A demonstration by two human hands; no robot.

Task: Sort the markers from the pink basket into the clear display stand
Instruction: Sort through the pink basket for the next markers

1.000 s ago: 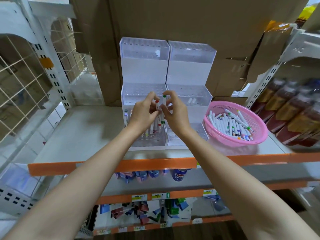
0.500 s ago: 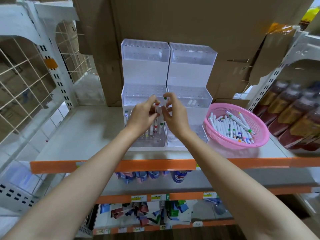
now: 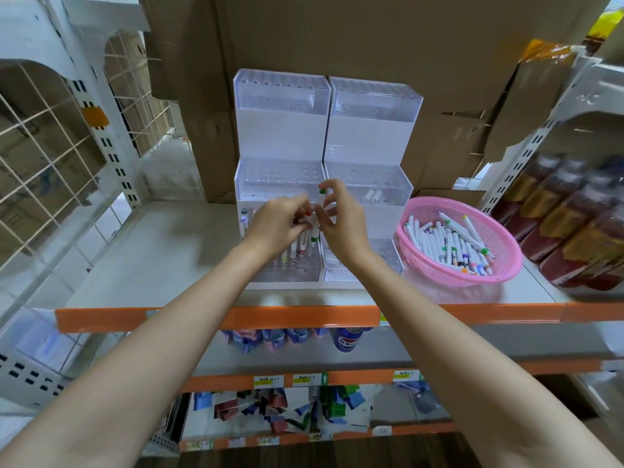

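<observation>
My right hand [image 3: 341, 228] pinches a slim white green-capped marker [image 3: 319, 211] upright before the stepped clear stand [image 3: 280, 130]; my blurred left hand [image 3: 277, 228] grips a red-capped marker [image 3: 307, 214]. The pink mesh basket [image 3: 506, 265] sits rightward on the grey shelf [image 3: 152, 258].

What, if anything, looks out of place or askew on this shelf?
Two small white pieces lie flat on the middle tier of the right-hand clear display stand rather than standing in its holes. They are too small to tell whether they are markers or caps. Nothing else stands out.
</observation>
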